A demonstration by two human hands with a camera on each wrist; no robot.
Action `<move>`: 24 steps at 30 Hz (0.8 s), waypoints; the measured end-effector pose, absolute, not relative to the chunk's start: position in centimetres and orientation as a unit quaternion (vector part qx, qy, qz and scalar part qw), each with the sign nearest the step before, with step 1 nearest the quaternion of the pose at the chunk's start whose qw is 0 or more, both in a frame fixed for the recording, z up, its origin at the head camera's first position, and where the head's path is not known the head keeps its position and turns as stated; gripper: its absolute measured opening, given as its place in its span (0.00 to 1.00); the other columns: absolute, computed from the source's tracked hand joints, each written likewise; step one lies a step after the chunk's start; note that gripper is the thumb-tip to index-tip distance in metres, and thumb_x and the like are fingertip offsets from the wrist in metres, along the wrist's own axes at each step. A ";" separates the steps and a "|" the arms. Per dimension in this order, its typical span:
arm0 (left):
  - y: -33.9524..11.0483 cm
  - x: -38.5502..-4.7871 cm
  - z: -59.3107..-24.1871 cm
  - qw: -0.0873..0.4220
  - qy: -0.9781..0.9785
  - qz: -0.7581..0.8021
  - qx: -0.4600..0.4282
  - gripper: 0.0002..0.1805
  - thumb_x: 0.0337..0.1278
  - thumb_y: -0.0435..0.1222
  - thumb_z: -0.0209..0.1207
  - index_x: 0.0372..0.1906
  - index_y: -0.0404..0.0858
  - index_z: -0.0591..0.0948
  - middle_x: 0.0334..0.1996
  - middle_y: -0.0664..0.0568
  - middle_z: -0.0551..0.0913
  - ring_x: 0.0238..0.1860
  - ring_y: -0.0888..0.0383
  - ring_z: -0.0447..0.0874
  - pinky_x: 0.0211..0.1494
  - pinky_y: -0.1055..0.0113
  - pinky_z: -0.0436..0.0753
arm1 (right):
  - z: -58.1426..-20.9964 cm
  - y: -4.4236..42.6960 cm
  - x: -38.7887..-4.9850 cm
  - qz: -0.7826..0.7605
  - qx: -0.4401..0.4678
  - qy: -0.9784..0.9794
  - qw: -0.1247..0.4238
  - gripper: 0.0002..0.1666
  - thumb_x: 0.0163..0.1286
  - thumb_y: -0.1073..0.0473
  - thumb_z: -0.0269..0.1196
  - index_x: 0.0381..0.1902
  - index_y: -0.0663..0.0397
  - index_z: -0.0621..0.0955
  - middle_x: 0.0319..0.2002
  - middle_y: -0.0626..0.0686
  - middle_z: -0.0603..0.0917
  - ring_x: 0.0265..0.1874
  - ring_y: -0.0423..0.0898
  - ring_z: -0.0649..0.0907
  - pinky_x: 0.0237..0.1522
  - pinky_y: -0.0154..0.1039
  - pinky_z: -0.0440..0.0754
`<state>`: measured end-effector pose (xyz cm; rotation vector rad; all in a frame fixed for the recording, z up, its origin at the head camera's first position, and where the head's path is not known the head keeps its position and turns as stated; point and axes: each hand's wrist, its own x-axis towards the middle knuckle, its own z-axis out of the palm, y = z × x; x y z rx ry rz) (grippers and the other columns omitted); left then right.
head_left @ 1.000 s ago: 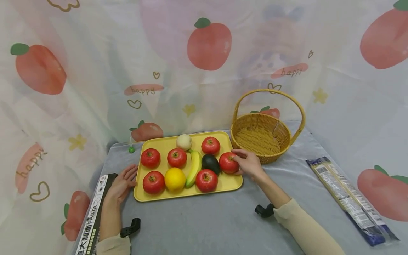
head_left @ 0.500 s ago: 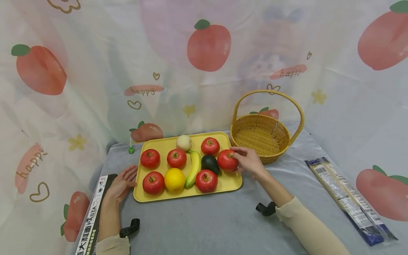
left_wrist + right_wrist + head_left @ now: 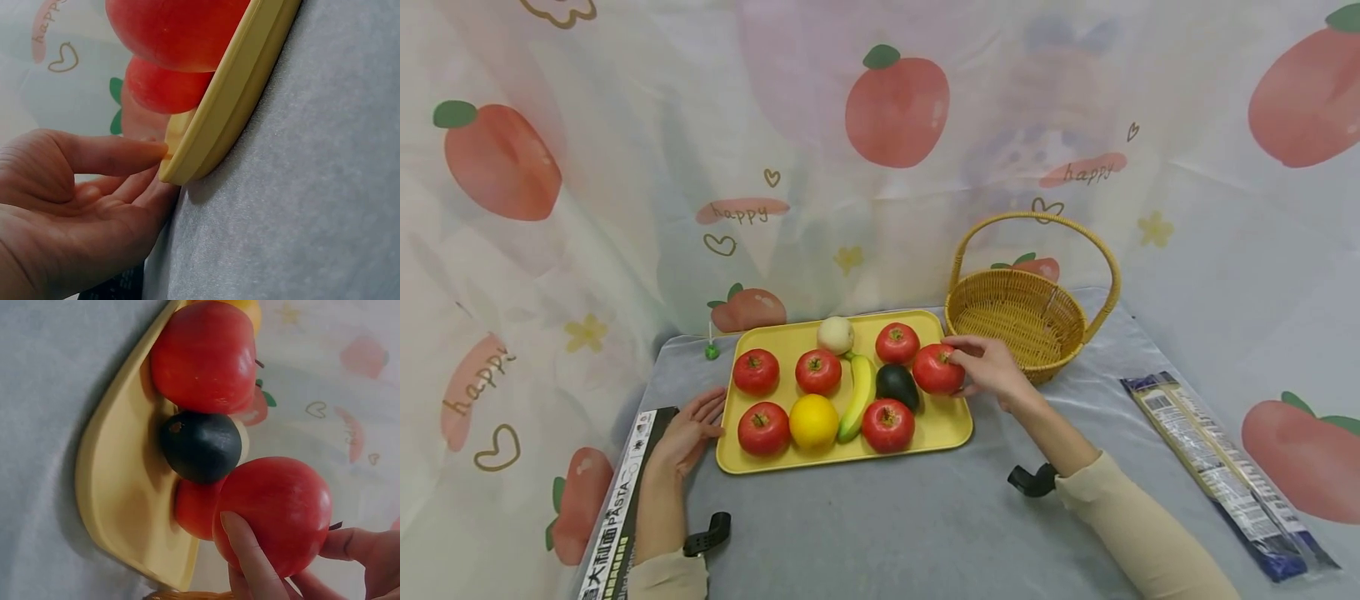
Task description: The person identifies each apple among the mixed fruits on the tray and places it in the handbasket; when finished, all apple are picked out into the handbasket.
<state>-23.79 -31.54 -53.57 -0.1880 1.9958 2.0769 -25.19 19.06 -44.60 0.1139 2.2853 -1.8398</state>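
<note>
In the head view my right hand [image 3: 992, 371] grips a red apple [image 3: 938, 369] over the right end of a yellow tray [image 3: 940, 429]. The right wrist view has this apple [image 3: 278, 515] clear of the tray floor, thumb and fingers around it. My left hand [image 3: 685, 433] rests against the tray's left edge, fingers nearly straight; its thumb [image 3: 119, 155] touches the rim in the left wrist view. On the tray lie several more red apples [image 3: 888, 425], a dark avocado [image 3: 897, 387], a yellow-green banana [image 3: 859, 398], an orange [image 3: 814, 422] and a pale round fruit [image 3: 836, 335].
A wicker basket [image 3: 1018, 321] with a tall handle stands just right of the tray, behind my right hand. A long pasta box [image 3: 617, 508] lies by my left forearm. At the right lies a flat plastic packet [image 3: 1225, 475]. A patterned curtain hangs behind the grey-covered table.
My right hand has lifted the apple a little from its spot on the tray, away from me. The left hand, the tray and the other fruit stay in place.
</note>
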 end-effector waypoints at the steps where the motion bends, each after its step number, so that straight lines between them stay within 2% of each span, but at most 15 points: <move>1: -31.6 -23.8 -53.6 0.127 0.687 0.713 -0.064 0.47 0.57 0.12 0.46 0.83 0.31 0.48 0.84 0.38 0.48 0.84 0.45 0.46 0.77 0.62 0.61 | -44.5 19.1 -25.2 -0.621 0.035 0.776 0.104 0.25 0.76 0.59 0.61 0.69 0.56 0.80 0.67 0.63 0.78 0.56 0.61 0.84 0.45 0.64 0.86; 6: -31.7 -23.8 -53.7 0.127 0.688 0.712 -0.061 0.47 0.58 0.12 0.46 0.83 0.31 0.49 0.83 0.38 0.49 0.84 0.46 0.47 0.76 0.65 0.64 | -43.3 20.0 -25.7 -0.621 0.027 0.776 0.107 0.26 0.76 0.58 0.62 0.69 0.57 0.79 0.69 0.64 0.75 0.56 0.61 0.84 0.41 0.60 0.88; 11: -31.6 -23.8 -53.6 0.128 0.686 0.714 -0.057 0.46 0.59 0.12 0.45 0.83 0.30 0.49 0.83 0.38 0.49 0.84 0.46 0.46 0.78 0.60 0.60 | -41.5 21.2 -26.3 -0.632 0.025 0.768 0.103 0.26 0.75 0.59 0.62 0.69 0.60 0.78 0.69 0.65 0.73 0.62 0.65 0.79 0.41 0.58 0.89; 18: -31.6 -23.9 -53.5 0.130 0.684 0.714 -0.066 0.45 0.60 0.12 0.45 0.83 0.31 0.49 0.84 0.40 0.50 0.84 0.47 0.46 0.75 0.68 0.66 | -40.2 22.3 -26.9 -0.629 0.025 0.771 0.095 0.26 0.77 0.60 0.60 0.70 0.61 0.77 0.70 0.65 0.71 0.66 0.65 0.75 0.41 0.58 0.89; 24: -31.6 -23.8 -53.6 0.131 0.682 0.716 -0.073 0.46 0.60 0.12 0.45 0.83 0.32 0.49 0.84 0.40 0.50 0.84 0.47 0.47 0.77 0.62 0.61 | -39.7 22.5 -27.3 -0.615 0.027 0.782 0.100 0.26 0.77 0.59 0.60 0.69 0.61 0.77 0.70 0.66 0.71 0.65 0.66 0.76 0.44 0.62 0.88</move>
